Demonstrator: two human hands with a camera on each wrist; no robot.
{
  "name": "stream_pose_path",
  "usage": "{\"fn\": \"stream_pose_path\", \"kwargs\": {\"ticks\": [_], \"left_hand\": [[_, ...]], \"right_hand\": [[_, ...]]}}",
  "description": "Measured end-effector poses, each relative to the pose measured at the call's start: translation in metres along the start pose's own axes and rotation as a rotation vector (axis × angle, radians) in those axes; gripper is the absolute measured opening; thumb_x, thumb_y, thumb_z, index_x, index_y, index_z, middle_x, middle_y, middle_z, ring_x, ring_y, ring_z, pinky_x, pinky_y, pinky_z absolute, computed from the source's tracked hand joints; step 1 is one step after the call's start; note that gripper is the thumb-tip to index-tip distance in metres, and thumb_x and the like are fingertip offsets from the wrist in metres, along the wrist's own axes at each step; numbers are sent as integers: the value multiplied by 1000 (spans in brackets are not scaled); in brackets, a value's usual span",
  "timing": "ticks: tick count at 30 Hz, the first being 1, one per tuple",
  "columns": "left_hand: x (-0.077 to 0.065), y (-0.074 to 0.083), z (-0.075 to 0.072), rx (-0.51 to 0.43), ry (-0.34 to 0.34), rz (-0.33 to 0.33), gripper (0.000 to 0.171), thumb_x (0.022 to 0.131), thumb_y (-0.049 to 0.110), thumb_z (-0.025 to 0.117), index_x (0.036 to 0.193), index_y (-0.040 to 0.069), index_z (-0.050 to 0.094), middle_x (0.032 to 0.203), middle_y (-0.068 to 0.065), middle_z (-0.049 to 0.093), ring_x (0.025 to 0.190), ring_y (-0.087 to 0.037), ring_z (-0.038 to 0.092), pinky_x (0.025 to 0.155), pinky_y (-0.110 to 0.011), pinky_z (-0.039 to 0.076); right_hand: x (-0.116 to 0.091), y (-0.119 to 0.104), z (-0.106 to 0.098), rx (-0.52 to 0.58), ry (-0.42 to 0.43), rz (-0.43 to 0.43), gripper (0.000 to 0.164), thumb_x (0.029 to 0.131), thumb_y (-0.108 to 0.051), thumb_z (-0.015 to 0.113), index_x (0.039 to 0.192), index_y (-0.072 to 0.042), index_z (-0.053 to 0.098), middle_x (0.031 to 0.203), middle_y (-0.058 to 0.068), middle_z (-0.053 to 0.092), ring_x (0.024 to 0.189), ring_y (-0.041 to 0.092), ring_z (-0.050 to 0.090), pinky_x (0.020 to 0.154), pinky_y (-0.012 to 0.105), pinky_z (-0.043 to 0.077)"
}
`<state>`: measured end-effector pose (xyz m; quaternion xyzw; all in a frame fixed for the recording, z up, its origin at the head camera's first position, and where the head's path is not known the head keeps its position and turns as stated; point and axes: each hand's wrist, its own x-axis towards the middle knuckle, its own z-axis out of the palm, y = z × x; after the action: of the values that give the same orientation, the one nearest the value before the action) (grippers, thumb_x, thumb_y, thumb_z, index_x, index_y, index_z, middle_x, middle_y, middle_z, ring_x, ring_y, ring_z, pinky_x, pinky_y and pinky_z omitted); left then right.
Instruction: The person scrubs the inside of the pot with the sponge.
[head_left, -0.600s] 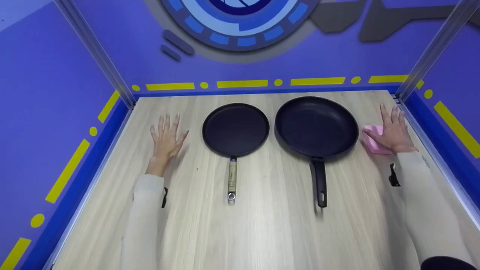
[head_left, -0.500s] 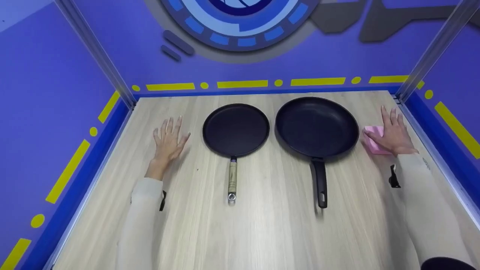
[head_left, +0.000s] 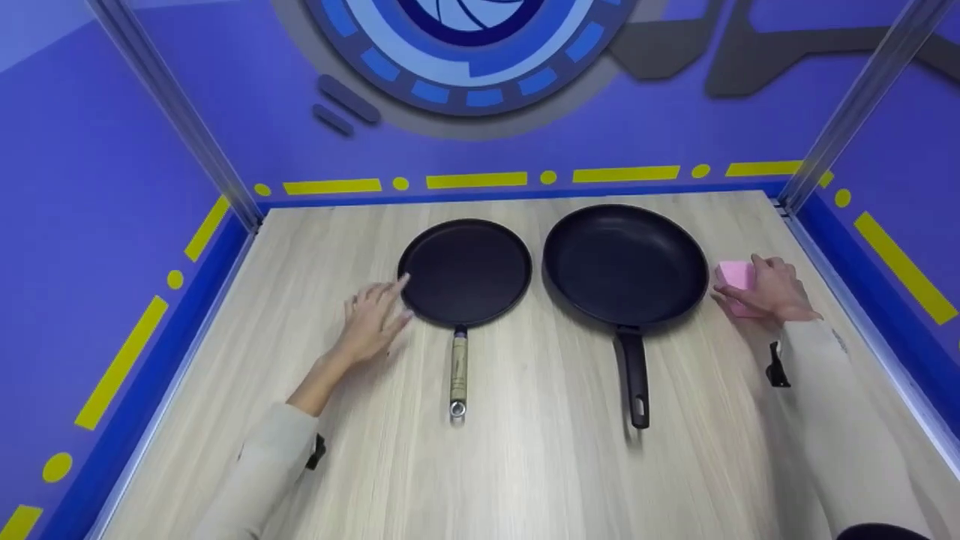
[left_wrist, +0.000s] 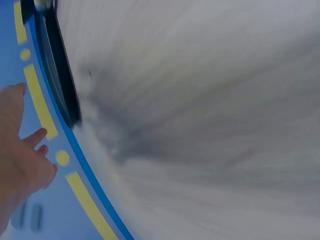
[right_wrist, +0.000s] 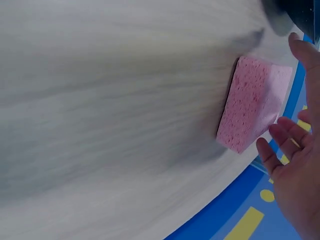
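Side by side on the wooden table lie a flat black crepe pan (head_left: 465, 271) with a wood-look handle and a larger, deeper black frying pan (head_left: 626, 262). At the crepe pan's left rim is my left hand (head_left: 366, 326), fingers loosely bent and holding nothing; in the head view a fingertip overlaps the rim, and contact cannot be told. My right hand (head_left: 780, 291) is over a pink sponge (head_left: 736, 274) to the right of the frying pan, thumb and fingers spread around it. From the right wrist, the sponge (right_wrist: 247, 102) shows whole, with bent fingers beside it, not gripping it.
Blue-purple panels with yellow marks (head_left: 476, 180) wall in the table at the back and sides. Metal posts stand at both back corners. Both pan handles, the crepe pan's (head_left: 459, 371) and the frying pan's (head_left: 634, 379), point toward the person.
My left hand has moved right and nearer, from beside the crepe pan to its rim. The right hand's spread fingers have bent in about the sponge. The head view has tilted slightly up.
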<state>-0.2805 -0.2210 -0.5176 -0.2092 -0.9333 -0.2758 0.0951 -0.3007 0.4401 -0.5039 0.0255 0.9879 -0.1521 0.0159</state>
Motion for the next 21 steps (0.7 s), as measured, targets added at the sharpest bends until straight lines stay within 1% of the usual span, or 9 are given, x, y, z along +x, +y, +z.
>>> {"fn": "stream_pose_path", "kwargs": {"ticks": [4, 8, 10, 11, 13, 15, 17, 19, 21], "left_hand": [[-8, 22, 10, -68, -89, 36, 65, 100, 24, 66, 158, 12, 39, 145, -24, 54, 136, -45, 44, 111, -64, 32], [-12, 38, 17, -130, -180, 51, 64, 101, 27, 65, 158, 14, 39, 140, -21, 61, 131, -42, 52, 110, -62, 38], [-13, 43, 20, -176, -214, 53, 63, 102, 27, 64, 158, 13, 39, 135, -20, 65, 126, -40, 56, 109, -61, 42], [-13, 46, 21, -200, -228, 54, 63, 102, 27, 64, 158, 12, 39, 131, -20, 67, 123, -39, 59, 108, -61, 46], [-13, 49, 24, -257, -250, 55, 61, 103, 25, 63, 157, 8, 39, 126, -19, 69, 115, -37, 63, 102, -59, 52], [-13, 53, 25, -317, -277, 46, 60, 103, 21, 62, 156, 4, 40, 123, -20, 69, 107, -35, 66, 96, -53, 58], [-13, 57, 27, -362, -301, 42, 59, 103, 18, 62, 155, 1, 40, 120, -21, 70, 101, -34, 68, 92, -48, 61], [-14, 59, 28, -386, -316, 34, 59, 102, 15, 63, 154, -1, 40, 117, -22, 69, 97, -33, 70, 90, -42, 62], [-14, 60, 29, -394, -316, 30, 59, 101, 14, 63, 153, -3, 41, 115, -23, 69, 95, -33, 71, 89, -38, 62]], "right_hand": [[-3, 1, 2, 18, -14, 73, 96, 92, -49, 69, 146, 18, 27, 136, 46, 30, 122, 60, 34, 97, 78, 45], [-5, 4, -4, 23, -63, 117, 98, 90, -47, 69, 144, 21, 24, 131, 49, 31, 120, 62, 36, 100, 78, 44], [-5, 6, -8, 11, -89, 127, 95, 89, -47, 69, 139, 23, 29, 125, 49, 35, 117, 62, 40, 100, 78, 44], [-5, 7, -10, 8, -99, 135, 93, 89, -48, 69, 136, 25, 33, 123, 48, 37, 116, 61, 42, 100, 79, 44], [-4, 8, -15, 0, -96, 136, 86, 89, -47, 69, 125, 26, 42, 116, 45, 43, 110, 57, 47, 98, 77, 46], [-3, 7, -20, -3, -83, 150, 81, 90, -49, 68, 115, 25, 48, 107, 40, 48, 103, 52, 49, 92, 72, 50], [-1, 5, -25, 8, -61, 143, 77, 91, -50, 67, 111, 23, 50, 101, 36, 52, 97, 48, 50, 83, 62, 53], [1, 2, -32, 21, -23, 115, 74, 92, -50, 68, 109, 21, 52, 95, 34, 56, 92, 47, 52, 74, 53, 51], [4, -3, -40, 40, 8, 84, 72, 92, -48, 69, 110, 20, 53, 94, 34, 58, 89, 46, 51, 70, 48, 48]]}}
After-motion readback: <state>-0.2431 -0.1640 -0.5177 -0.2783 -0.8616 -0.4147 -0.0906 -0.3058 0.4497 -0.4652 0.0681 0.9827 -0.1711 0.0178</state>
